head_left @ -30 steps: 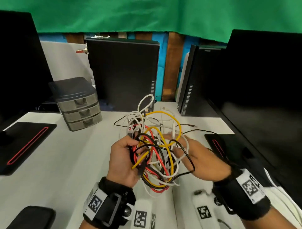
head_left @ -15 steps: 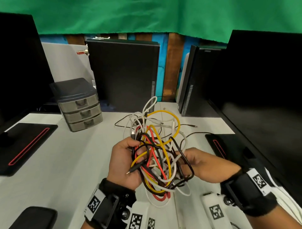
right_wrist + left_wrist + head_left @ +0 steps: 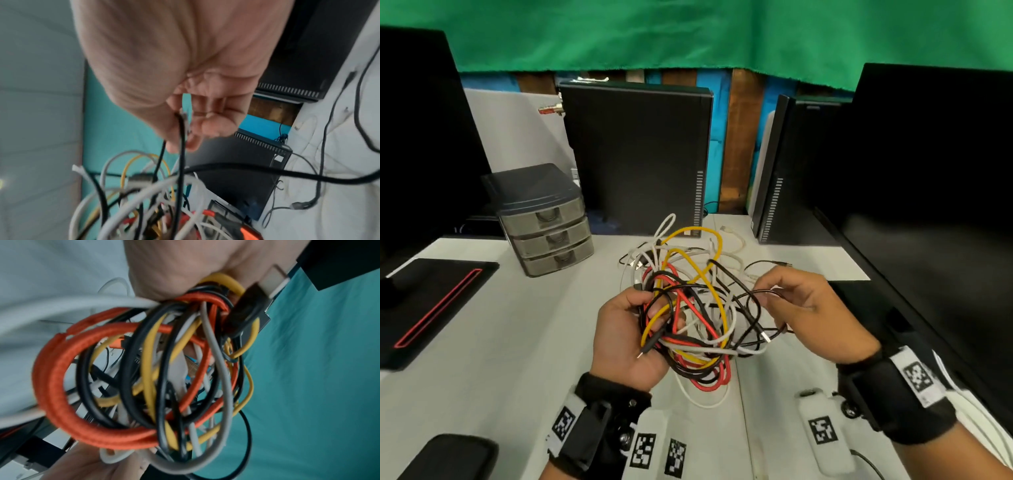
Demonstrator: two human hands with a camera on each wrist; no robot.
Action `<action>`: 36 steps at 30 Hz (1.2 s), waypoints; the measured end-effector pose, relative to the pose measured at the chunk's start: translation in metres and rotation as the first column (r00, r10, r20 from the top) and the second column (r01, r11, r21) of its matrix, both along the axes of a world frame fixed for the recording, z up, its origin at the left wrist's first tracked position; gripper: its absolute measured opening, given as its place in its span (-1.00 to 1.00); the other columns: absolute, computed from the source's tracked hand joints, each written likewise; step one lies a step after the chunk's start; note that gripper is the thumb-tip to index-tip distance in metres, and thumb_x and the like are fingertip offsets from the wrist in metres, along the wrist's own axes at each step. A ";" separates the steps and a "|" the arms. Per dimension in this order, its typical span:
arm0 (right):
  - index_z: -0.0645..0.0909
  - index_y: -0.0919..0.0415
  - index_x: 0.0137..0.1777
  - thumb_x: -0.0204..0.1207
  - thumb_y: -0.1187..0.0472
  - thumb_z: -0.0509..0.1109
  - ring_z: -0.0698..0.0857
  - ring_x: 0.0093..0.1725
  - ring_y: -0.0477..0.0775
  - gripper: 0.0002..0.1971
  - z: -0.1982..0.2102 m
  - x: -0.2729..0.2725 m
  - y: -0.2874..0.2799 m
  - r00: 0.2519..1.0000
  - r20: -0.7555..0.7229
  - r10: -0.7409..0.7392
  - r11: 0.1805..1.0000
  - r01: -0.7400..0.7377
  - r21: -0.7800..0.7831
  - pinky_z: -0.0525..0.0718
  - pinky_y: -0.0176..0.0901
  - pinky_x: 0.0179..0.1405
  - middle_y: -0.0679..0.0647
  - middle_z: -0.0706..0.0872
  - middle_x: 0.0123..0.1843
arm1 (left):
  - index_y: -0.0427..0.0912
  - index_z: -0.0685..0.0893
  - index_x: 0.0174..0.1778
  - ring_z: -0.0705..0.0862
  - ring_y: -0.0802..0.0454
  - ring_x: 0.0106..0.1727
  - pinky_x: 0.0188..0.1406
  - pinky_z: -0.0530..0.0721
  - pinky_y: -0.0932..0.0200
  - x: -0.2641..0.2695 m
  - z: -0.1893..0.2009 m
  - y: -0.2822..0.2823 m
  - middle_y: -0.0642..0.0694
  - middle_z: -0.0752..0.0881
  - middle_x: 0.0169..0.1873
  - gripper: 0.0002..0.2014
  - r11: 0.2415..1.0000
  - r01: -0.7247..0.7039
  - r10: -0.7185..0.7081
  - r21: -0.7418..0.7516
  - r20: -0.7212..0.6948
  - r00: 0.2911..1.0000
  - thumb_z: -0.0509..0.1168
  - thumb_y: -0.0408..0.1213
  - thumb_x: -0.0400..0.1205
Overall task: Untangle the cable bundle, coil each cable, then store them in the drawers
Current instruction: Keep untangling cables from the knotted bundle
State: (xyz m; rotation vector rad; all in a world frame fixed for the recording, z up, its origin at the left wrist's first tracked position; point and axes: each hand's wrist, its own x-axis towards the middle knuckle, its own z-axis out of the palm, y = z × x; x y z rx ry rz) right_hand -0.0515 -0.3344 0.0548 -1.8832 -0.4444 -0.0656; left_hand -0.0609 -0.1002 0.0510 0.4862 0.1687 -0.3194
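Above the white table [image 3: 482, 342], near its middle, a cable bundle [image 3: 688, 318] of red, yellow, black and white leads is held clear of the surface between two hands. Left hand [image 3: 623, 339]: fingers curled round the left side of the bundle, thumb over the top strands, with a loose black plug end lying across the palm; the left wrist view shows the thick red braided cable [image 3: 61, 386] looping widest below the palm, and yellow, black and grey loops passing through it. Right hand [image 3: 808, 308]: thumb and forefinger pinch a thin black cable [image 3: 760, 301] at the right edge of the bundle, the remaining fingers loosely bent beside it; in the right wrist view this strand [image 3: 180, 162] runs straight from the fingertips [image 3: 185, 142] into the tangle. One white loop hangs lowest and appears to reach the table surface. Far left of the bundle, well apart from it, stands a grey three-drawer unit [image 3: 544, 219], all three drawers closed. More white and black leads [image 3: 732, 246] lie on the table beyond the bundle, near a black computer case [image 3: 637, 161]. A second dark case [image 3: 784, 171] stands at far right. A black pad with a red stripe [image 3: 438, 301] lies at left, and each wrist carries a black band with printed square markers.
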 end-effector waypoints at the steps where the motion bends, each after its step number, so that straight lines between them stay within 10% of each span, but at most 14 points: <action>1: 0.77 0.13 -0.11 0.57 0.37 0.49 0.64 -0.29 -0.12 -0.88 0.002 0.000 -0.001 0.999 -0.019 0.032 0.999 -0.031 0.044 0.63 -0.13 -0.33 -0.01 0.74 -0.19 | -0.27 0.62 -0.55 0.64 -0.01 -0.58 -0.18 0.79 0.05 0.000 -0.001 0.003 -0.13 0.59 -0.64 -0.82 0.999 0.048 -0.048 -0.014 0.055 0.997 0.21 -0.33 0.35; 4: 0.80 0.26 -0.01 0.47 0.09 0.55 0.74 -0.12 0.08 -0.76 0.009 -0.002 -0.008 0.990 -0.077 0.115 0.982 -0.102 0.161 0.70 -0.17 -0.18 0.13 0.80 -0.09 | -0.48 0.74 0.02 0.79 -0.20 0.11 0.64 0.26 -0.21 -0.001 -0.006 0.015 -0.35 0.82 -0.06 -0.49 0.997 0.079 -0.077 -0.005 0.141 0.987 -0.12 -0.30 0.66; 10: 0.79 0.18 0.18 0.55 -0.15 0.41 0.79 0.21 0.22 -0.57 0.008 0.001 -0.007 0.977 -0.194 0.087 0.967 -0.036 0.252 0.77 -0.12 0.00 0.16 0.82 0.21 | -0.17 0.49 -0.34 0.70 -0.09 -0.44 -0.26 0.82 -0.22 0.008 -0.019 0.023 -0.09 0.54 -0.54 -0.87 0.995 0.043 -0.045 -0.094 -0.024 0.999 0.22 -0.23 0.49; 14: 0.62 0.07 0.39 0.71 0.27 0.24 0.80 0.20 0.23 -0.69 0.001 0.003 -0.003 0.935 -0.330 0.126 0.973 -0.052 0.223 0.69 0.16 0.33 0.13 0.83 0.20 | -0.23 0.66 -0.20 0.65 -0.13 -0.11 0.53 0.39 -0.21 0.009 -0.025 0.025 -0.14 0.66 -0.28 -0.81 0.992 0.128 -0.129 -0.019 -0.076 0.989 0.27 -0.18 0.50; 16: 0.59 0.04 0.43 0.72 0.32 0.29 0.80 0.20 0.17 -0.66 -0.003 0.003 -0.002 0.904 -0.388 0.181 0.982 -0.149 0.113 0.62 0.16 0.45 0.14 0.85 0.16 | -0.19 0.64 -0.17 0.60 -0.12 -0.06 0.60 0.13 -0.09 0.013 -0.029 0.028 -0.14 0.66 -0.23 -0.85 0.990 0.142 -0.143 -0.028 -0.056 0.988 0.33 -0.19 0.44; 22: 0.81 0.04 0.03 0.60 0.14 0.36 0.66 -0.23 -0.10 -0.82 0.001 0.001 -0.009 0.908 -0.319 0.272 0.958 -0.288 -0.004 0.62 -0.30 -0.02 -0.04 0.76 -0.23 | -0.17 0.67 -0.35 0.73 -0.01 -0.35 0.01 0.64 0.05 0.009 -0.021 0.025 -0.06 0.70 -0.42 -0.84 0.989 0.146 -0.145 -0.020 0.005 0.989 0.28 -0.18 0.45; 28: 0.84 0.03 -0.25 0.57 0.07 0.51 0.53 -0.39 0.02 -0.82 0.013 0.008 -0.037 0.978 -0.126 -0.166 0.986 0.166 -0.012 0.51 -0.21 -0.34 -0.06 0.73 -0.35 | -0.20 0.55 -0.63 0.60 0.01 -0.65 -0.33 0.82 0.01 0.002 -0.009 0.027 -0.03 0.43 -0.77 -0.48 0.998 0.063 -0.064 -0.029 -0.009 0.998 0.03 -0.16 0.66; 31: 0.82 0.18 -0.18 0.62 0.21 0.45 0.75 -0.17 0.09 -0.83 0.011 0.019 -0.060 0.829 0.156 -0.537 0.817 0.558 -0.149 0.67 -0.02 -0.07 0.01 0.82 -0.21 | -0.18 0.45 -0.66 0.57 -0.01 -0.70 -0.38 0.85 -0.17 0.000 -0.001 0.036 -0.03 0.34 -0.81 -0.51 0.998 -0.024 0.023 -0.065 -0.024 0.999 0.06 -0.17 0.64; 33: 0.80 0.15 0.04 0.60 0.22 0.46 0.75 0.13 0.10 -0.90 0.004 0.019 -0.062 0.789 0.315 -0.527 0.705 0.613 -0.356 0.65 -0.01 0.21 0.01 0.83 0.05 | -0.26 0.54 -0.60 0.65 -0.07 -0.62 -0.36 0.83 -0.11 0.004 -0.004 0.044 -0.11 0.47 -0.75 -0.56 0.996 0.012 -0.009 -0.084 0.044 0.999 0.08 -0.20 0.59; 36: 0.71 0.03 0.34 0.62 0.16 0.45 0.56 0.45 -0.02 -0.70 -0.007 0.014 -0.039 0.892 0.355 -0.278 0.718 0.439 -0.541 0.44 -0.10 0.52 -0.02 0.68 0.40 | -0.49 0.72 0.04 0.76 -0.29 0.11 0.37 0.55 -0.14 0.006 -0.005 0.048 -0.41 0.79 -0.08 -0.40 0.999 0.035 -0.030 -0.030 0.161 0.986 -0.17 -0.15 0.72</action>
